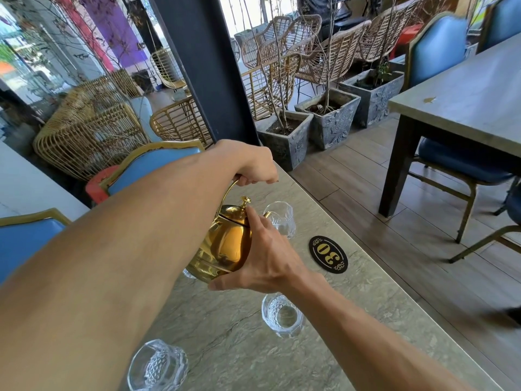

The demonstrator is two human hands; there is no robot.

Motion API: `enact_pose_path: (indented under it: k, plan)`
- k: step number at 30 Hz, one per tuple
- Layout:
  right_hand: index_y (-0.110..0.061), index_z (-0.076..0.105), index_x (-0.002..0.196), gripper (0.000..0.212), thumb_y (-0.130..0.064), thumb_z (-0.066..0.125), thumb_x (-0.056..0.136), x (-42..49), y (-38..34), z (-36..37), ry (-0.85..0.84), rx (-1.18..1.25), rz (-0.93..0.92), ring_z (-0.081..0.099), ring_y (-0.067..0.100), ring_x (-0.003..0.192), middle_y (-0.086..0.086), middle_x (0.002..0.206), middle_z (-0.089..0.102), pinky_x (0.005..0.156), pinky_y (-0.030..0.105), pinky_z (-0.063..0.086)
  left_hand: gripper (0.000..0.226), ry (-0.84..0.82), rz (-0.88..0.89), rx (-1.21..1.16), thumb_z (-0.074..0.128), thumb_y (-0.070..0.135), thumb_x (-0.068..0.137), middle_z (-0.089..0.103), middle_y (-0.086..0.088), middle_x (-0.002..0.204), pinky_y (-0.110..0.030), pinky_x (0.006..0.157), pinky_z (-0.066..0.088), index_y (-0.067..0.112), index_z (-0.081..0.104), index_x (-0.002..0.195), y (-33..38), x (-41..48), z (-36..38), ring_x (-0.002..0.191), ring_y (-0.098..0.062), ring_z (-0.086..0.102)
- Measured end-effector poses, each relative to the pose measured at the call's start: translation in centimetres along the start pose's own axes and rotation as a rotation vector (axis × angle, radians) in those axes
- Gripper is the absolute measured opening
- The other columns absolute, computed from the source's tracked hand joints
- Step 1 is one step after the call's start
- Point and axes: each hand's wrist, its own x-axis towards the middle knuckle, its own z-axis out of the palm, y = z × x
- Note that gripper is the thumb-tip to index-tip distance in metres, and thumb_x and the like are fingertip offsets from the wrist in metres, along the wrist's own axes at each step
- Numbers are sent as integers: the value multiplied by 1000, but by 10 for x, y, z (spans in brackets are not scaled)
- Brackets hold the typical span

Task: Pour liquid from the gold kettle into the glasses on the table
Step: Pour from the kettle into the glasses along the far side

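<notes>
Gold kettle (225,244) tipped toward far glass (282,218).

Number plaque (328,254), stone planters (329,117), rattan chairs (270,77)

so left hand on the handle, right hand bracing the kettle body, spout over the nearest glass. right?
One thing off: the gold kettle has its spout at the far glass, not the nearest glass, as the head view shows. The left hand does grip the handle and the right hand does brace the body.
</notes>
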Motion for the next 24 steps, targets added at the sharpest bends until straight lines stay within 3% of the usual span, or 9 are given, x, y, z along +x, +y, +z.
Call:
enact_pose_path:
  k: [10,16,24]
  plan:
    - [-25,6,158,149,-79,84,42,-2,0,-4,7,12,-2,49,22,119,0,139,43,96,31,43,20,-25,-7,-18,59,24,82,48,-4,56,-25,40,36,6,66,84,6,0,-1,41,-12,36]
    - [-27,12,155,143,-77,85,43,-2,-2,-7,12,28,-11,49,18,114,-3,133,45,92,29,43,25,-48,-20,-15,58,23,81,47,-7,62,-25,42,35,6,67,96,11,-2,-3,45,-15,36]
    - [-24,18,151,137,-75,87,44,-2,-3,-11,-3,35,-16,52,19,111,-2,128,47,95,34,49,18,-42,-18,4,60,24,82,46,-7,61,-26,44,36,6,62,79,11,-1,-2,45,-15,38]
